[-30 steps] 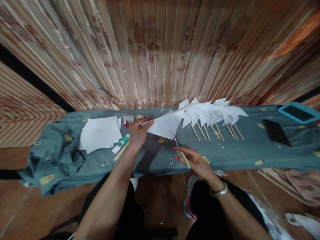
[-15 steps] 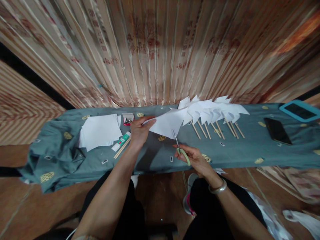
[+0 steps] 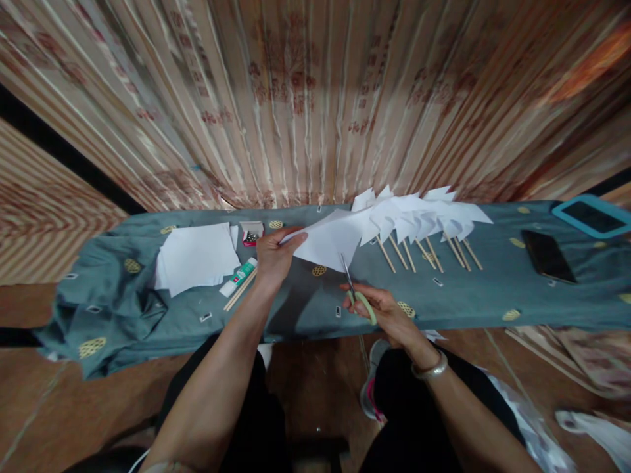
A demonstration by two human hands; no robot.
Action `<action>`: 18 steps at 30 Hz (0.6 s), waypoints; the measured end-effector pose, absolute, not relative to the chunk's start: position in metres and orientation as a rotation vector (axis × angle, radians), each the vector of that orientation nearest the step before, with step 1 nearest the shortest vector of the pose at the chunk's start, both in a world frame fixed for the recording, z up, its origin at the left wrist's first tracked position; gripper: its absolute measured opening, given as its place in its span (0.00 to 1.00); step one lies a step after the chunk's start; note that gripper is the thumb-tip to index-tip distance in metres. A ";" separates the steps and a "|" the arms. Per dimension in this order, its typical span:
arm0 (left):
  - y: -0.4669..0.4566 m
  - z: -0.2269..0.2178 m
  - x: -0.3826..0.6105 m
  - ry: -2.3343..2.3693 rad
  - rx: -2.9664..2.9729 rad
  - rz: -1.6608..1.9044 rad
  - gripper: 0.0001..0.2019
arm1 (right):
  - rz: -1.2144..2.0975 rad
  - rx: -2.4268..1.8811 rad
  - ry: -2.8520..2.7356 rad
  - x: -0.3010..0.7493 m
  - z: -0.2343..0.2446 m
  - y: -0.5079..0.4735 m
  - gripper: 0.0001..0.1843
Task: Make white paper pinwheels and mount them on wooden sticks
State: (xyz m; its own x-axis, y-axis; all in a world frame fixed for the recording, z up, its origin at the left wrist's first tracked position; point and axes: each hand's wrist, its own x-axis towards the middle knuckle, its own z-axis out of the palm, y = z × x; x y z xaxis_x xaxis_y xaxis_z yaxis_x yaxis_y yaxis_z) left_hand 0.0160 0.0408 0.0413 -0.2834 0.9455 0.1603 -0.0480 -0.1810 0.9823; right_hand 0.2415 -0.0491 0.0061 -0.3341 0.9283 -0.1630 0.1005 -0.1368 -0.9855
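Head view: a long table draped in a grey-green cloth with gold medallions (image 3: 473,299) runs across the middle of the frame. The left hand (image 3: 275,257) sits just left of centre, fingers and thumb pinched shut on the left corner of a white folded paper sheet (image 3: 328,244), which it holds lifted above the cloth. At 4 o'clock from that sheet, the right hand (image 3: 387,314) is curled closed around the pale green handles of a pair of small scissors (image 3: 355,289). Their steel blades point toward 11 o'clock and meet the sheet's lower edge. Whether the blades are parted cannot be told. A silver bangle (image 3: 430,370) circles the right wrist.

At 9 o'clock from the left hand lies a loose stack of white paper squares (image 3: 197,257). Between stack and hand are a green-and-white glue tube (image 3: 239,277) and thin wooden sticks (image 3: 240,290) just beside it. A small red-edged box of pins (image 3: 252,233) sits at 11 o'clock from the hand.

At 2 o'clock from the scissors, a row of white paper pinwheels on wooden sticks (image 3: 419,220) overlaps along the far edge. Farther toward 3 o'clock rest a black phone (image 3: 548,257) and a tablet in a light blue case (image 3: 591,217). A striped patterned curtain (image 3: 305,98) hangs behind.
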 end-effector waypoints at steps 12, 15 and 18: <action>0.040 0.041 0.017 1.276 1.146 1.539 0.11 | 1.516 -1.187 -1.455 0.241 0.007 -0.050 0.29; 0.040 0.041 0.017 1.275 1.141 1.542 0.12 | 1.525 -1.186 -1.469 0.241 0.007 -0.050 0.29; 0.041 0.041 0.016 1.290 1.143 1.538 0.12 | 1.519 -1.182 -1.466 0.241 0.008 -0.051 0.30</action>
